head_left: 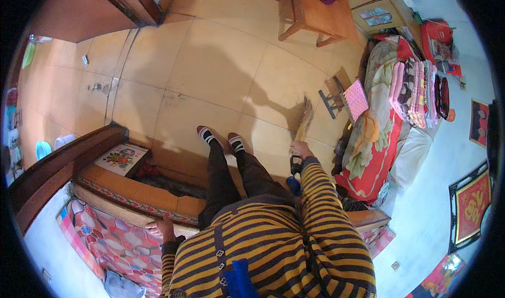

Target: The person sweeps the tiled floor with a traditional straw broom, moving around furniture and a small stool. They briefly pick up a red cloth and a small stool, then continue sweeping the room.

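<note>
My right hand [302, 150] grips a small straw whisk broom [303, 126]. Its bristles point away from me, low over the tiled floor; whether they touch it I cannot tell. A dark strap or band shows by the wrist of that hand. At the left, my left hand [161, 228] rests at the wooden edge [114, 207] of a raised bed and holds nothing that I can see. Beside that edge lies a patterned pink and red bedcover [114, 243]. My feet in striped shoes [206, 134] are on the floor ahead.
A folding stool with a pink woven seat [356, 100] stands right of the broom. Behind it is a couch under a floral cover [369, 140], with folded quilts [414, 91] piled on it. A wooden table [321, 12] stands farther off. Left are a floral-topped box [122, 159] and a wooden partition [67, 164].
</note>
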`<state>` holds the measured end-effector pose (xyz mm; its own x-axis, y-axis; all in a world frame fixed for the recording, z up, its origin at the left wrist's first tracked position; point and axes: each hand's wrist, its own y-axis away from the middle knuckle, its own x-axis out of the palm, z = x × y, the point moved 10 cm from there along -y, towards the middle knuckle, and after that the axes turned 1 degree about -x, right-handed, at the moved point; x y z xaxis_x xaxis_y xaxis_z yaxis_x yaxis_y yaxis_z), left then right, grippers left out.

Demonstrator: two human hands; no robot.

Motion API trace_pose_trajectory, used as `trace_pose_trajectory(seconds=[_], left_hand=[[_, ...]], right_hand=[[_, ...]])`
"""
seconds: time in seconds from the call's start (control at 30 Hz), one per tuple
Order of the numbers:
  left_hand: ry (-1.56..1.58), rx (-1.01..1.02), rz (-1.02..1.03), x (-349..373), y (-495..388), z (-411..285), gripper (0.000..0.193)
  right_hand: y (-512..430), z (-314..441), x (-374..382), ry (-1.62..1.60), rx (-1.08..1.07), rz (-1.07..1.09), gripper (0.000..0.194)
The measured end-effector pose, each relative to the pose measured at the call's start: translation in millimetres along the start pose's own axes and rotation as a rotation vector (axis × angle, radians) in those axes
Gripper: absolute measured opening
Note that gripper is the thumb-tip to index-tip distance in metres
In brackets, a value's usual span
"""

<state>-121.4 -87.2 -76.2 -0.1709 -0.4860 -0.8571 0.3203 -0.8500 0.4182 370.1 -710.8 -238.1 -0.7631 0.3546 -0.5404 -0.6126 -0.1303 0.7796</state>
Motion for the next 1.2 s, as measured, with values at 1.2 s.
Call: trace_pose_trajectory(seconds=[1.2], left_hand=[[-0.433, 0.352, 0.118, -16, -26, -66, 0.076]], right_hand=[[187, -160, 75, -1.582, 0.563, -0.104, 0.024]])
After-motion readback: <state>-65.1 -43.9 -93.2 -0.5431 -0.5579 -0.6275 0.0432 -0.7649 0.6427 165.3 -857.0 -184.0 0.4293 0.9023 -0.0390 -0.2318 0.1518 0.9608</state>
